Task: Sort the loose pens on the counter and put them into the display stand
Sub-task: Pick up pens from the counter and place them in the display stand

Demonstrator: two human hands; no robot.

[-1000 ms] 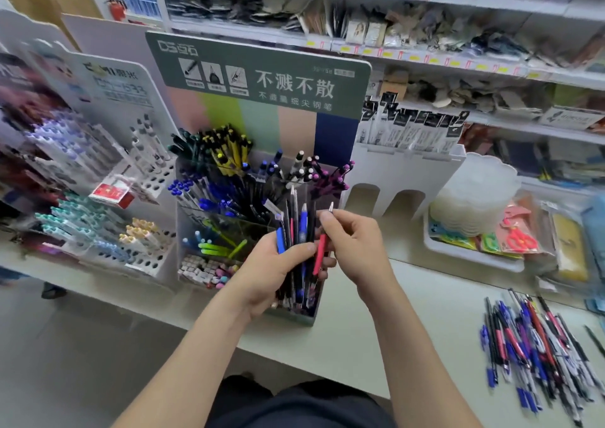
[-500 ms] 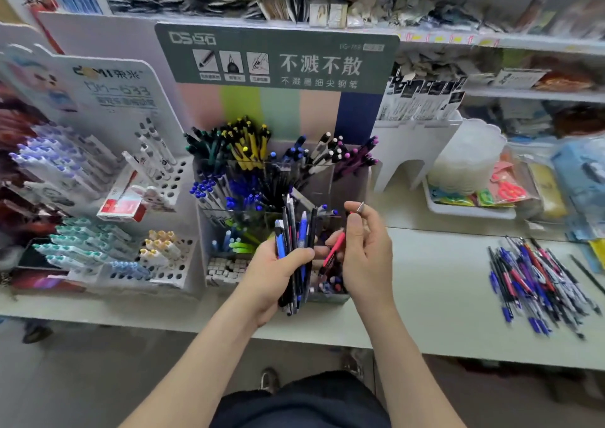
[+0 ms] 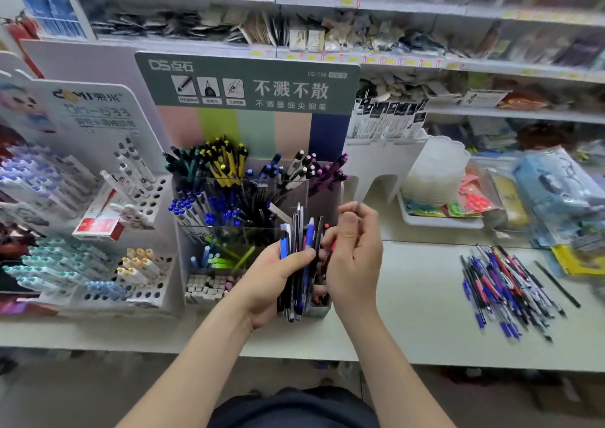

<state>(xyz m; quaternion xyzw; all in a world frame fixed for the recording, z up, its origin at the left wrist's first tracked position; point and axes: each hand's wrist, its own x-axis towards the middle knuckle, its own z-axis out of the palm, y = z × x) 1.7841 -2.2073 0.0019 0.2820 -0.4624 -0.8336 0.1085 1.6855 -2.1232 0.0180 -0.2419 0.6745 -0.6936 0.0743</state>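
Note:
My left hand (image 3: 271, 280) grips a bundle of pens (image 3: 299, 257), blue, black and white, held upright in front of the display stand (image 3: 245, 84). My right hand (image 3: 355, 257) is just right of the bundle with curled fingers; it holds a red pen (image 3: 333, 247) that the hand mostly hides. The stand's clear compartments (image 3: 229, 205) hold yellow, green, blue, black and purple pens, grouped by colour. A pile of loose pens (image 3: 504, 290), blue, red and black, lies on the counter (image 3: 409, 296) to the right.
A white rack of markers (image 3: 98, 205) with a red box (image 3: 98, 226) stands left of the stand. A white tray (image 3: 438, 221) holds packaged scissors behind the pile. One black pen (image 3: 556, 283) lies apart at right. Stocked shelves (image 3: 360, 57) run along the back.
My right hand has drawn the red pen out of the bundle and lowered it, so the hand now covers most of it. My left hand keeps the bundle in place.

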